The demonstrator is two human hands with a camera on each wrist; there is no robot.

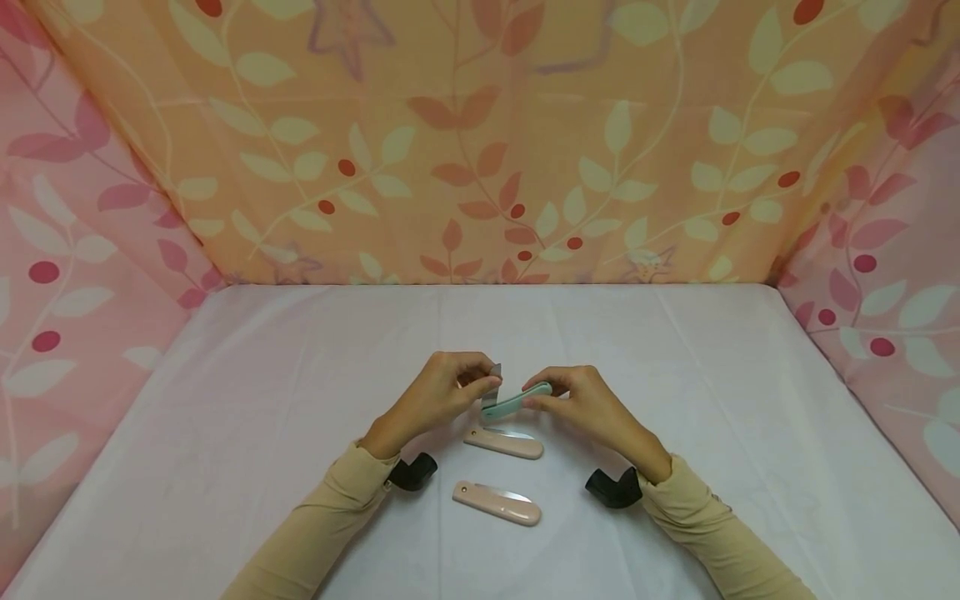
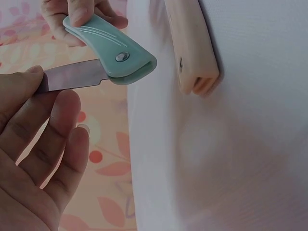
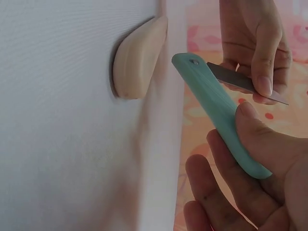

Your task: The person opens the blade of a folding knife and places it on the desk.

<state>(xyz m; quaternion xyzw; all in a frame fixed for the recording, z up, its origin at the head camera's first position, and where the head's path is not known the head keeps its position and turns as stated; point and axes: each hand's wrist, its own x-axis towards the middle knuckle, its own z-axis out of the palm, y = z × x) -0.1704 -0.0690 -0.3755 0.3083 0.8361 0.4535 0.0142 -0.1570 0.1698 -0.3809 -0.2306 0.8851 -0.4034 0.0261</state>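
Observation:
A folding knife with a mint green handle (image 1: pixel 516 402) is held up off the table between both hands, its blade (image 2: pixel 74 77) swung partway out of the handle. My left hand (image 1: pixel 457 386) pinches the flat of the blade between thumb and fingers. At the other end, my right hand (image 1: pixel 588 402) grips the handle, thumb on one side and fingers on the other. Just below on the table lies a beige folding knife (image 1: pixel 504 443) with its blade folded in, a sliver of metal showing. Nearer the front lies a second beige folding knife (image 1: pixel 497 504), also folded.
A white cloth (image 1: pixel 300 375) covers the table. Patterned orange fabric (image 1: pixel 480 167) stands at the back, with pink fabric (image 1: pixel 82 292) along the left and more at the right. Black camera mounts (image 1: pixel 615 488) sit on both wrists, beside the beige knives.

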